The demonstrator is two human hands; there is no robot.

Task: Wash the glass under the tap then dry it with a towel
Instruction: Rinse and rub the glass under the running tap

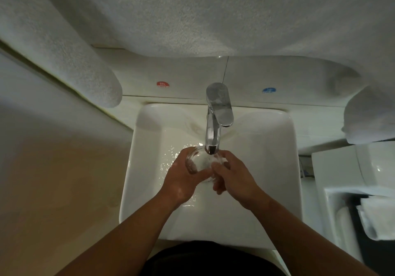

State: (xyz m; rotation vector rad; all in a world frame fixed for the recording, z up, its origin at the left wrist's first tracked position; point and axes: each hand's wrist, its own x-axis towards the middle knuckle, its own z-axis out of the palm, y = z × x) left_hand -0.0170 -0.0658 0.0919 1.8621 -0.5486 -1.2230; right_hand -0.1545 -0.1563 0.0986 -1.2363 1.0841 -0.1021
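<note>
Glass (199,162) blurred under spout — hands (181,181) cover sides.

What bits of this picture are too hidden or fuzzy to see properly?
All in the head view:
- The clear drinking glass is mostly covered by the left hand and right hand, so its shape is unclear.
- The bottom of the white basin is hidden under both hands.
- The white terry towel is cut off by the top edge.
- The blue round sticker has lettering too small to read.
</note>
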